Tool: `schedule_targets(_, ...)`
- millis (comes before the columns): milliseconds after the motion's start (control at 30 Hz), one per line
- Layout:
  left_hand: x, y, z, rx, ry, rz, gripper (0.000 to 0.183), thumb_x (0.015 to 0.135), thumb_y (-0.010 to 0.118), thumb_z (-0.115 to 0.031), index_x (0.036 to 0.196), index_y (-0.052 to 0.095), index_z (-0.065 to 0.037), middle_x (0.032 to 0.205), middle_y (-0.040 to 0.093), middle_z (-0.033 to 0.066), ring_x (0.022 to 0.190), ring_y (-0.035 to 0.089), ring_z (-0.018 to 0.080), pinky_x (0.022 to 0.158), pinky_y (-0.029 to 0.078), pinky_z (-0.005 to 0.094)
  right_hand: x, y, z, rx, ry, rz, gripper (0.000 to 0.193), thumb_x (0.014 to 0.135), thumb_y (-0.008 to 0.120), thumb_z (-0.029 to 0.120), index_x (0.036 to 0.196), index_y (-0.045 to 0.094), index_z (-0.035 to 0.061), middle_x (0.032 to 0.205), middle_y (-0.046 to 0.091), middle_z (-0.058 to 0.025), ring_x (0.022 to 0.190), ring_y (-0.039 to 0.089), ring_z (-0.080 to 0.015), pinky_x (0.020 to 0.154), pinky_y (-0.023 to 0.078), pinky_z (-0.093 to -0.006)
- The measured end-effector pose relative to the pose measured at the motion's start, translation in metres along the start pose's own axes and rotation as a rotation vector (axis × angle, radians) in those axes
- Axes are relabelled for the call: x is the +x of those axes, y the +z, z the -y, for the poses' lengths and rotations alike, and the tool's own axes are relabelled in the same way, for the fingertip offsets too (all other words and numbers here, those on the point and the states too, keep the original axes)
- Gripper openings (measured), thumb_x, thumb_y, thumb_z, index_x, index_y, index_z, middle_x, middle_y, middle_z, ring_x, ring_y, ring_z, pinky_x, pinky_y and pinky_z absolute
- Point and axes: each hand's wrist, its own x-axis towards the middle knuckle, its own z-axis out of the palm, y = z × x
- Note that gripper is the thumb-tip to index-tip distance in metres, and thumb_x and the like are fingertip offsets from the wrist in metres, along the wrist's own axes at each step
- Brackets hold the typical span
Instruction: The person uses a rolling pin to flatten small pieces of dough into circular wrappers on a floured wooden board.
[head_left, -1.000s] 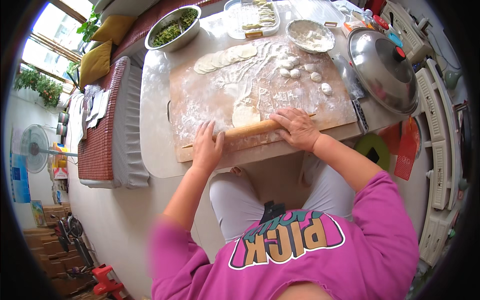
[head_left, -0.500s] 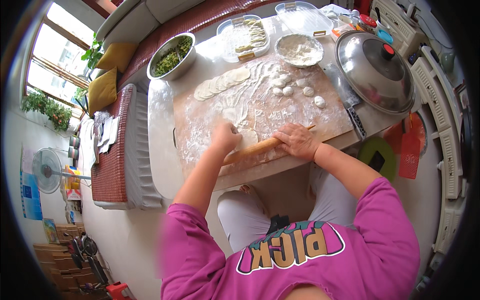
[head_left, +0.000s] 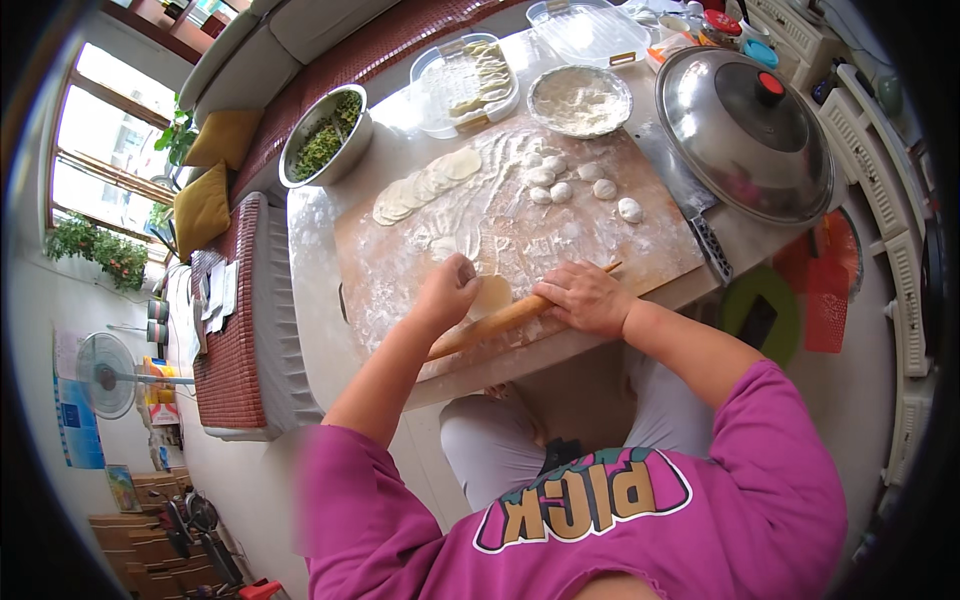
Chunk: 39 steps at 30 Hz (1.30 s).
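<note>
On the floured wooden board (head_left: pixel 640 240), my left hand (head_left: pixel 447 292) is closed, its fingertips pinching at the edge of a thin round dough wrapper (head_left: pixel 492 294). My right hand (head_left: pixel 588 298) lies over the right part of a wooden rolling pin (head_left: pixel 500 325), fingers curled on it. The pin slants across the board's near side, against the wrapper's near edge; its left end passes by my left forearm. Farther back, finished dough wrappers (head_left: pixel 425 187) overlap in a row. Several small floured dough pieces (head_left: pixel 560 191) sit to their right.
A bowl of chopped green filling (head_left: pixel 290 165) stands back left. Behind the board are a plastic box with dumplings (head_left: pixel 440 85), a flour bowl (head_left: pixel 580 125) and an opened clear box (head_left: pixel 585 30). At right lie a knife (head_left: pixel 710 245) and a large domed lid (head_left: pixel 700 130).
The whole view has shifted slightly. The wrapper shows more plainly between my left fingers and the pin. Both hands keep nearly the same places, the right still on the pin.
</note>
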Motion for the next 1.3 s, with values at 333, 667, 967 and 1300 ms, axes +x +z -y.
schedule_targets(333,0.128,-0.021,-0.033,-0.977,0.095,-0.238,0.017,0.081,0.061,-0.007,0.095,0.051,-0.005,0.089,0.056,0.0052,0.077,0.056,0.0139,0.065,0.047,0.0287,0.002,-0.001,-0.001,-0.014,-0.029,-0.041,0.035,0.073,0.061,0.02,0.106,0.054,0.0091,0.1,0.056,-0.0053,0.095,0.053,-0.0215,0.083,0.041,-0.0329)
schedule_targets(667,0.169,0.006,-0.001,-0.772,-0.01,-0.634,0.041,0.08,0.053,-0.006,0.12,0.045,0.0,0.116,0.052,0.0192,0.103,0.052,0.0237,0.085,0.043,0.0306,0.001,-0.005,0.0,0.028,0.015,-0.016,0.034,0.075,0.061,0.024,0.105,0.054,0.0096,0.099,0.056,-0.0052,0.096,0.052,-0.0212,0.082,0.04,-0.0331)
schedule_targets(967,0.128,0.039,-0.05,0.334,0.678,-0.131,0.032,0.082,0.053,-0.01,0.114,0.056,-0.009,0.123,0.051,0.0103,0.117,0.043,0.0326,0.097,0.037,0.0368,0.005,-0.006,0.002,0.016,0.0,0.01,0.031,0.076,0.059,0.024,0.104,0.054,0.0103,0.097,0.055,-0.0051,0.095,0.051,-0.0213,0.082,0.04,-0.0335)
schedule_targets(1300,0.051,-0.006,0.01,0.26,0.408,-0.444,0.014,0.083,0.052,-0.017,0.08,0.055,-0.004,0.086,0.057,0.0165,0.083,0.052,0.0359,0.074,0.042,0.043,0.003,0.0,0.003,0.001,0.008,-0.016,0.038,0.073,0.062,0.019,0.108,0.053,0.0098,0.103,0.054,-0.0049,0.1,0.05,-0.0215,0.088,0.039,-0.0338)
